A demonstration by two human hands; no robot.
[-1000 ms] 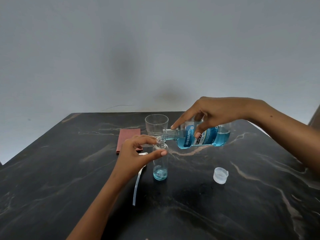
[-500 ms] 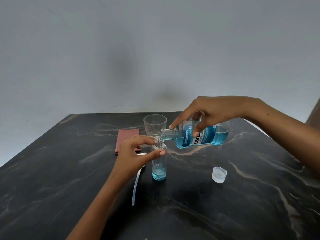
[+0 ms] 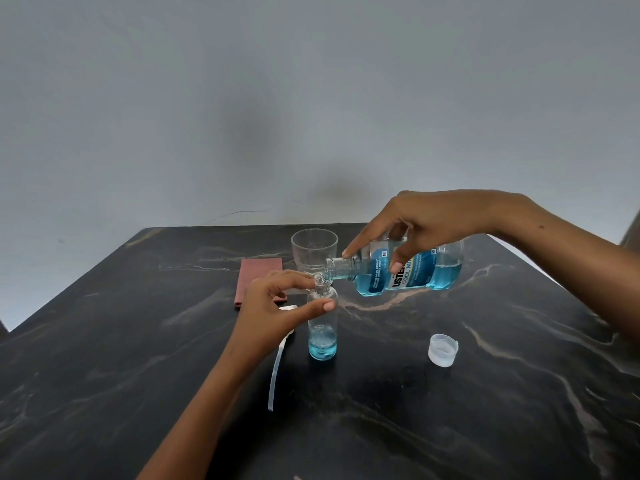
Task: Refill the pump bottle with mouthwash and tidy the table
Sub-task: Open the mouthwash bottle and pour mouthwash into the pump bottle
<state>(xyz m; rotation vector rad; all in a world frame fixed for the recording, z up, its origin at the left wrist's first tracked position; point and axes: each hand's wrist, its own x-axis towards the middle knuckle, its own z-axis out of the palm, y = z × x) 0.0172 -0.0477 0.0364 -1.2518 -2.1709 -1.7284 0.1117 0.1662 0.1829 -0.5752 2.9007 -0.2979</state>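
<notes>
A small clear pump bottle (image 3: pixel 322 327) stands upright on the black marble table (image 3: pixel 138 358), with a little blue liquid at its bottom. My left hand (image 3: pixel 273 306) holds it near the neck between thumb and fingers. My right hand (image 3: pixel 433 223) grips the blue mouthwash bottle (image 3: pixel 415 271) from above, tipped on its side with its open mouth at the small bottle's neck. The pump head with its long tube (image 3: pixel 277 368) lies on the table left of the small bottle, partly hidden by my left hand.
A clear plastic cap (image 3: pixel 442 349) lies on the table to the right. An empty clear glass (image 3: pixel 313 251) stands behind the small bottle. A folded reddish cloth (image 3: pixel 254 275) lies at the back left. A grey wall rises behind the table.
Both hands and both bottles stay almost where they were. The blue liquid in the small bottle looks bubbly and slightly higher.
</notes>
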